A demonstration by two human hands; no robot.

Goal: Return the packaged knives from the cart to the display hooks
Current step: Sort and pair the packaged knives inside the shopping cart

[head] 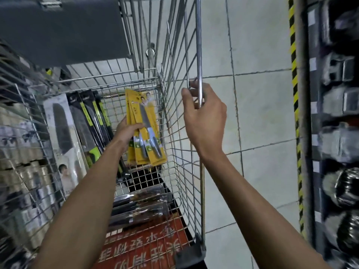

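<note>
Floor (262,113): pale tiles
Cart (180,144): wire, dark knife packs (91,117) at left wall
Left hand (128,131): grips yellow knife packs (147,113)
Right hand (206,117): curled round cart's right edge

Both bare forearms reach forward from the bottom of the view. The left hand (127,132) is lower, thumb across the front of the knife packs (152,115) it pinches. The right hand (205,115) is higher, its back to the camera, fingers curled round the cart rail (199,55).
</note>
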